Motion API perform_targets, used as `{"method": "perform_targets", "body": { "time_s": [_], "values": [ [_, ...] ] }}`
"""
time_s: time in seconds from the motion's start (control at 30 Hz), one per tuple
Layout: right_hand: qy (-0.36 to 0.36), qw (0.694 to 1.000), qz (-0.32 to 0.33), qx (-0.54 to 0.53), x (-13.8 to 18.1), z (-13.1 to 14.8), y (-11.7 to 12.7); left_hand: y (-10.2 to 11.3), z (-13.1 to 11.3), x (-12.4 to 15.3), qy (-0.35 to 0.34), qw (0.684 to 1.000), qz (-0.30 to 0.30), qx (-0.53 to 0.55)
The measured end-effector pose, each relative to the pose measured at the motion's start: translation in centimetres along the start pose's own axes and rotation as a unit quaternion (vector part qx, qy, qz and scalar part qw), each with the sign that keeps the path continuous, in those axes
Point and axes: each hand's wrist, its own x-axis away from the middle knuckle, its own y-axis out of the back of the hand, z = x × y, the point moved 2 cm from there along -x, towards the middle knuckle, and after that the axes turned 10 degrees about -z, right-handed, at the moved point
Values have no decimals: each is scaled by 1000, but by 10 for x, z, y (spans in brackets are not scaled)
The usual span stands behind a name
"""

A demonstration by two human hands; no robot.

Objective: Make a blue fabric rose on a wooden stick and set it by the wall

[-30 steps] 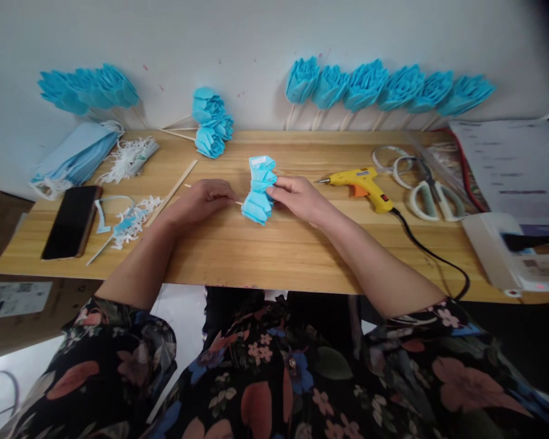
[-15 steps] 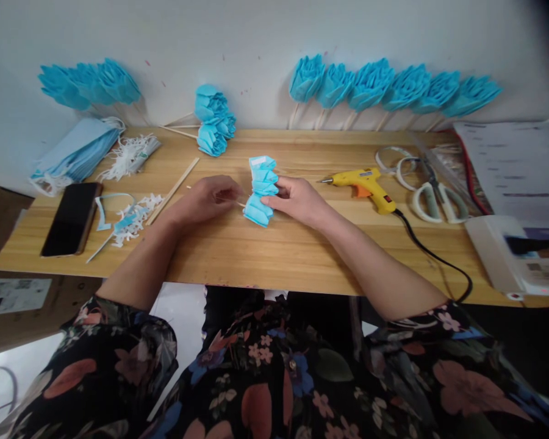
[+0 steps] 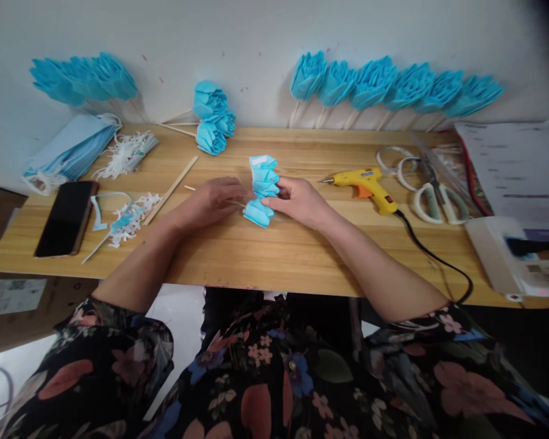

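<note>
Over the middle of the table, my right hand [image 3: 297,198] pinches a folded blue paper-like flower [image 3: 264,177] between thumb and fingers. A small white patch shows at the flower's upper left corner. My left hand [image 3: 217,200] is closed around the flower's thin wooden stick [image 3: 190,188]. One end of the stick pokes out left of that hand, and the other runs to the flower. The left fingertips are partly hidden behind the hand. A yellow glue gun [image 3: 363,183] lies to the right of my right hand.
Finished blue flowers lean on the wall at right [image 3: 376,82] and left [image 3: 103,76], and more blue flowers [image 3: 210,103] lie at the back. Face masks [image 3: 75,149], a phone [image 3: 66,219] and loose sticks [image 3: 170,192] are left. Scissors [image 3: 441,204], tape rolls [image 3: 406,166] and a power strip [image 3: 494,256] sit right.
My left fingers have shifted slightly on the stick, now lying more over it. The flower and my right hand have hardly moved. The view has tilted a little.
</note>
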Motion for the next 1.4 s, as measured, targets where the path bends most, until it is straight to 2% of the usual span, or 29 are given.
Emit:
{"method": "perform_targets", "body": {
  "time_s": [0.43, 0.63, 0.77, 1.07, 1.3, 1.4],
  "values": [
    [39, 995, 3, 94, 4, 6, 2, -2, 5, 2, -13, 998, -2, 57],
    [44, 992, 18, 119, 5, 11, 2, -3, 11, 4, -34, 998, -5, 54],
    [48, 987, 45, 148, 10, 19, 2, -1, 6, 3, -39, 998, -9, 54],
    [51, 974, 40, 216, 13, 26, 0, 5, -4, 0, 17, 996, -70, 61],
    [45, 976, 71, 201, 11, 25, 8, 2, -7, 4, 100, 990, -57, 79],
    [17, 984, 81, 158, 8, 18, 9, 3, -7, 4, 85, 994, -55, 46]
  ]
}}
